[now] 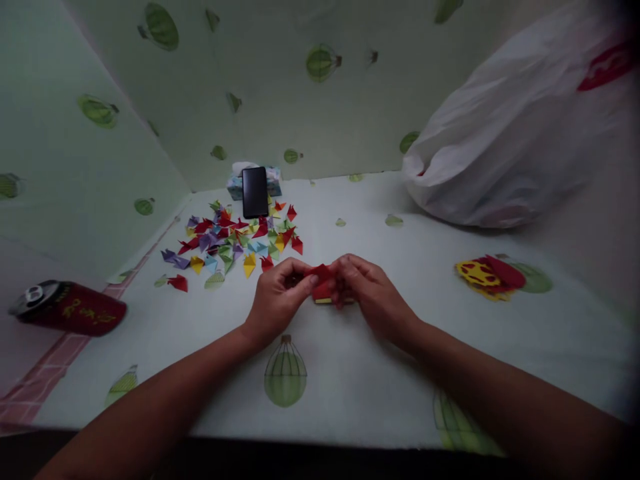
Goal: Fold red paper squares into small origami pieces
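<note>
A small folded piece of red origami paper (321,273) is held up between my two hands, over the middle of the table. My left hand (281,293) pinches its left side between thumb and fingers. On the right side, my right hand (369,291) has its fingertips closed on the same paper. Just below it on the table lies a small flat stack with a yellowish edge (326,301), partly hidden by my right fingers. Beyond my left hand spreads a pile of small folded paper cranes (225,240) in red, purple, yellow, green and blue.
A black phone (255,192) leans on a tissue box (274,181) behind the cranes. A dark red can (75,308) stands at the left edge. To the right are red and yellow cut-out pieces (487,277) and a large white plastic bag (495,133). Balloon-patterned walls (270,113) enclose the table.
</note>
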The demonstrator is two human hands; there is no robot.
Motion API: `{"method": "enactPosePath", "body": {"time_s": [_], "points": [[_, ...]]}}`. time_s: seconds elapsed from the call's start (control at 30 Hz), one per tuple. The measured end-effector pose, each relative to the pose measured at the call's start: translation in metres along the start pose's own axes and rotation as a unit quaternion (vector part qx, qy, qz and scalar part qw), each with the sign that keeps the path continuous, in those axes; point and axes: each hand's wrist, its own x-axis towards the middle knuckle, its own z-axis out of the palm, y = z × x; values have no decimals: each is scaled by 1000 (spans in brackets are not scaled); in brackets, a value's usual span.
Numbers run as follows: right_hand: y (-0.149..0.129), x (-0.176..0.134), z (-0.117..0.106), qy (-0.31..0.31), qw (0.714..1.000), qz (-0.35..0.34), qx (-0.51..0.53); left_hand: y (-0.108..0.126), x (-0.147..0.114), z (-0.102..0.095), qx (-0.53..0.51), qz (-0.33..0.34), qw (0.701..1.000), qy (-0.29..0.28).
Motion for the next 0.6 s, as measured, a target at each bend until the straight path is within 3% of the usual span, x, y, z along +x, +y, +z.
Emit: {"method": "enactPosePath", "body": {"time_s": [0.07, 0.17, 0.4, 0.6], "points": [[0, 0, 0, 0, 999, -27, -34, 1, -2, 3, -74, -79, 994, -12], [-2, -1, 1, -14, 996, -43, -79, 4, -4, 7, -136, -128, 982, -38], [-2, -1, 0, -24, 994, -33, -101, 6, -4, 8, -169, -138, 975, -48], [0, -3, 2, -16, 990, -83, -111, 9, -5, 8, -161, -147, 975, -54]]}}
